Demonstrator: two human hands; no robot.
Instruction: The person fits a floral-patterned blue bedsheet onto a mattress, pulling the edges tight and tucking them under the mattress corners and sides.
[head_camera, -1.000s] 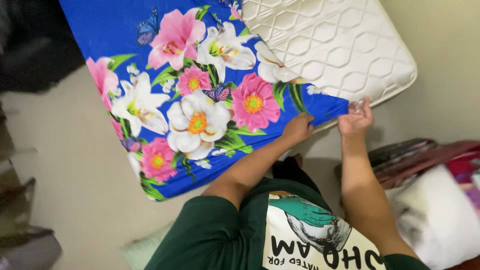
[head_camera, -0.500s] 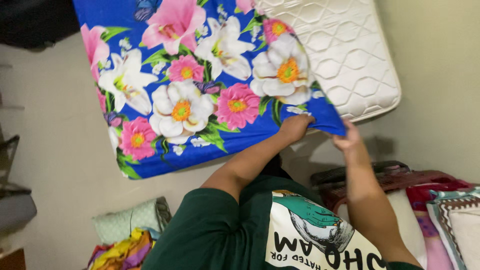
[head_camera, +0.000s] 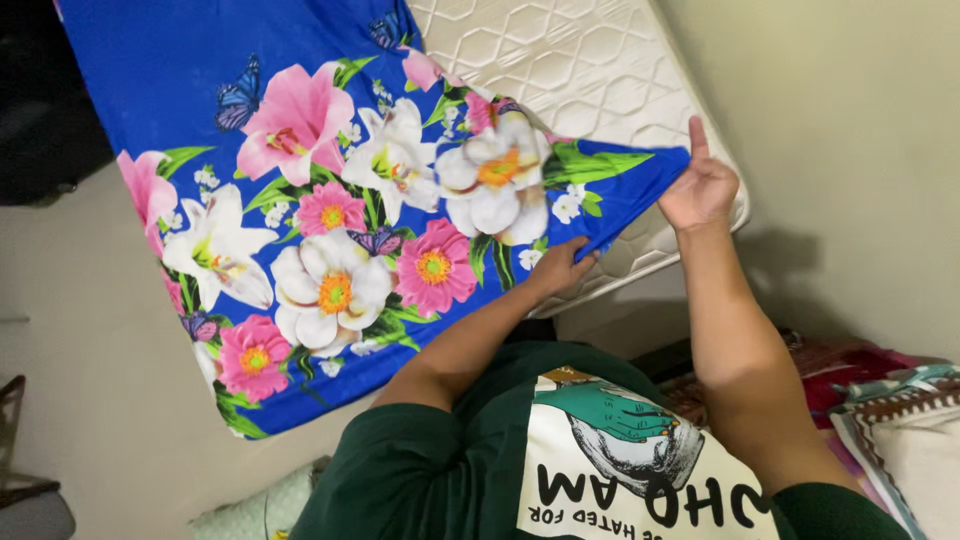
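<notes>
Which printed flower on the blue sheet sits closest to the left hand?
The pink daisy-like flower with the orange centre, just left of the left hand. The other pink flowers lie farther left or higher up the sheet.

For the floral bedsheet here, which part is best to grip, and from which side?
Grip the floral bedsheet at its loose corner edge, where the right hand already pinches it, coming from the uncovered mattress corner side. The left hand grips the hem along the near side. The rest lies flat and taut, so it probably offers little to pinch.

floor (head_camera: 90, 330) pale | folded patterned bedding (head_camera: 900, 420) right | wall (head_camera: 850, 120) beige
</notes>
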